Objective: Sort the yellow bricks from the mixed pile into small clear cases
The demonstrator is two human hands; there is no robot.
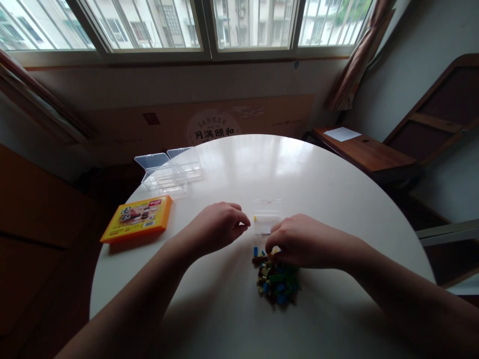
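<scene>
A pile of small toy bricks point(277, 285), in blue, green, brown and pale yellow, lies on the white round table. Reaching in from the right, my right hand point(299, 240) has its fingers curled down at the pile's far edge, with a yellowish toy brick point(276, 250) at the fingertips. Just beyond the pile sits a clear plastic box point(265, 224) with its lid folded back, partly hidden by the right hand. A small yellow piece shows at its left edge. My left hand point(222, 225) hovers left of this box, thumb and forefinger slightly apart, nothing visible between them.
Clear plastic cases point(168, 174) with raised lids stand at the table's far left edge. Nearer is an orange-yellow boxed set point(138, 218). The round table point(329, 199) stands before a window. A wooden chair point(381, 154) with a paper sheet is at right.
</scene>
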